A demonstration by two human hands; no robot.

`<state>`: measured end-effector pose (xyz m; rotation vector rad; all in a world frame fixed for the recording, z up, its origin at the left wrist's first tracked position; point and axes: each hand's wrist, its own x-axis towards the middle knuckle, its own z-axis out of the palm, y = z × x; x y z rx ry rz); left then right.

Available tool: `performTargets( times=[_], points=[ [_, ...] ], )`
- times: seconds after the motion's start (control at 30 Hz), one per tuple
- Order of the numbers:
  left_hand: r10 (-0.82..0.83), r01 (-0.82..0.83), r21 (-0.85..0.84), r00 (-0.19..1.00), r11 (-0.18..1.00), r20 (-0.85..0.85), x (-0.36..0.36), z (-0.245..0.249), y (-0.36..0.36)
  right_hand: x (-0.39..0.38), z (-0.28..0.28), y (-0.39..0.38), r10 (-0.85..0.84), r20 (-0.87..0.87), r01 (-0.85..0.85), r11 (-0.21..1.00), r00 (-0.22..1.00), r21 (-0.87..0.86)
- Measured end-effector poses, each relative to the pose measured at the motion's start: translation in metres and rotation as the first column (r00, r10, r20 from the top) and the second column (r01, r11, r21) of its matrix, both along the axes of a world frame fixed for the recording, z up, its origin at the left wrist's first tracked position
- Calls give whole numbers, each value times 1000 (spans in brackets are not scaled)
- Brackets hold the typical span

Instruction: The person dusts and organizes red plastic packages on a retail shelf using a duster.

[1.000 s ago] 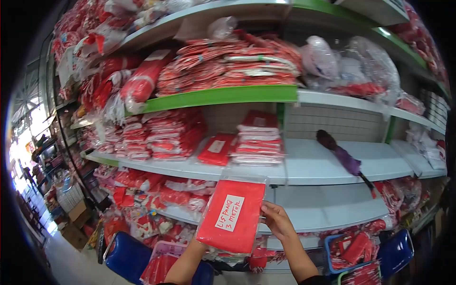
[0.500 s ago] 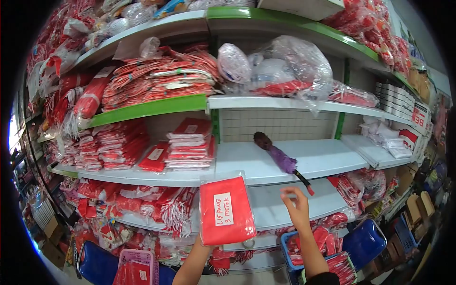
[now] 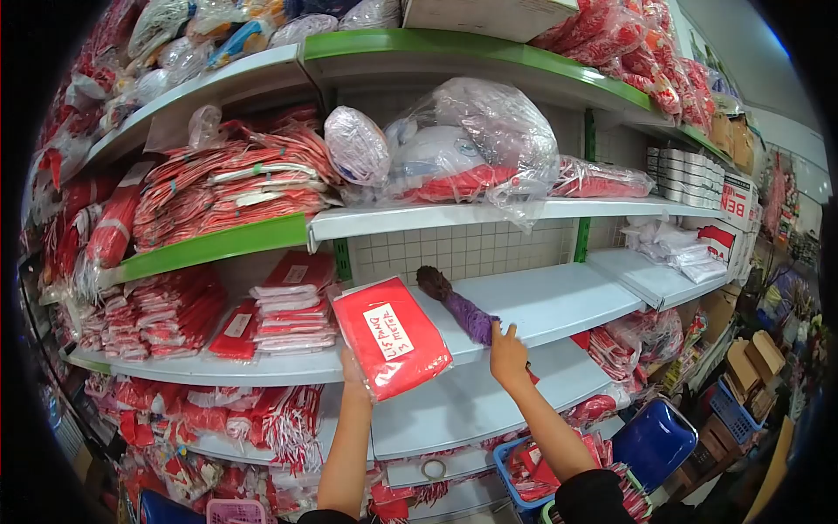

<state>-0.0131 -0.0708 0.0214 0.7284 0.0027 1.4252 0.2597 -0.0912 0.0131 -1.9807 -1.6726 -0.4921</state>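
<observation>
– Packets of folded red cloth (image 3: 292, 301) lie stacked at the left of the white shelf (image 3: 567, 301). Right of them, our left hand (image 3: 353, 374) holds up a labelled red packet (image 3: 391, 336), tilted, just in front of the shelf edge.
– How do our fingers sit on it?
– Closed on its lower edge, mostly hidden behind the plastic. We judge it light and soft: flat cloth in a glossy sleeve that may slide in a pinch. We would take it across the middle, thumb in front, or support it from underneath.
– And further right?
– A folded purple umbrella (image 3: 463, 307) lies on the shelf, dark end toward the back. Our right hand (image 3: 508, 356) is at its near end, fingers loose and spread, holding nothing; we cannot tell whether the fingertips touch it.
– How would that handle?
– Stiff along its shaft, light, apt to roll; we would grip around the folded cloth at mid-length.
</observation>
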Motion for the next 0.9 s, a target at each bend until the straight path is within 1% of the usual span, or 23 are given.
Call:
performTargets(
  times=[0.03, 0.07, 0.1, 0.17, 0.2, 0.33, 0.37, 0.43, 0.5, 0.53, 0.57, 0.63, 0.67, 0.7, 0.77, 0.8, 0.83, 0.87, 0.9],
  points=[
    [5, -5, -14, 1000, 1000, 5, 6, 7, 8, 5, -5, 1, 24, -23, -24, 1000, 999, -2],
    [-88, 91, -47, 994, 995, 61, 11, 11, 15, 10, -10, 1, 48, -46, -48, 999, 998, -5],
    [-139, 142, -81, 989, 986, 51, 16, 15, 20, 14, -14, 0, 73, -70, -74, 997, 995, -8],
    [-235, 236, -152, 972, 960, 29, 24, 19, 27, 20, -18, -11, 127, -289, -110, 991, 949, 74],
    [-316, 316, -140, 949, 938, 22, 24, 13, 40, 19, -21, -18, 159, -394, -121, 986, 905, 119],
    [-357, 351, -174, 934, 920, -1, 32, 1, 64, -6, -51, -44, 283, -561, -150, 951, 778, 271],
    [-351, 344, -215, 936, 914, 5, 33, -3, 68, -16, -56, -55, 307, -604, -156, 944, 735, 290],
    [-333, 323, -294, 943, 899, 17, 34, -3, 67, -27, -60, -82, 315, -651, -306, 943, 690, 132],
    [-435, 463, -200, 884, 864, 170, 28, -27, 93, -27, -69, -101, 435, -590, -520, 853, 681, 28],
    [-519, 521, -28, 852, 853, 70, 18, -32, 85, -26, -75, -104, 495, -563, -613, 790, 662, -25],
    [-356, 349, -240, 934, 906, 14, 19, -31, 82, -27, -81, -103, 452, -587, -565, 825, 671, -10],
    [-545, 546, -4, 837, 838, 53, 27, -20, 88, -29, -92, -102, 362, -634, -463, 886, 683, 7],
    [-444, 443, -104, 896, 890, 21, 29, -14, 79, -30, -106, -95, 304, -724, -390, 919, 619, 53],
    [-343, 331, -201, 939, 922, -31, 33, 0, 64, -33, -112, -97, 331, -716, -386, 918, 614, 93],
    [-353, 342, -246, 936, 907, 0, 34, 10, 57, -40, -112, -99, 392, -691, -383, 907, 607, 178],
    [-425, 427, -132, 904, 894, 46, 34, 6, 63, -41, -98, -108, 300, -743, -452, 892, 598, -3],
    [-498, 501, -16, 864, 866, 79, 31, -7, 77, -37, -99, -107, 360, -709, -526, 850, 607, -19],
    [-508, 520, -71, 851, 851, 133, 7, -69, 116, -31, -102, -107, 418, -675, -595, 803, 608, -39],
    [150, 41, 415, 897, 909, -416, 15, -59, 110, -28, -104, -108, 475, -642, -659, 750, 602, -63]
  ],
)
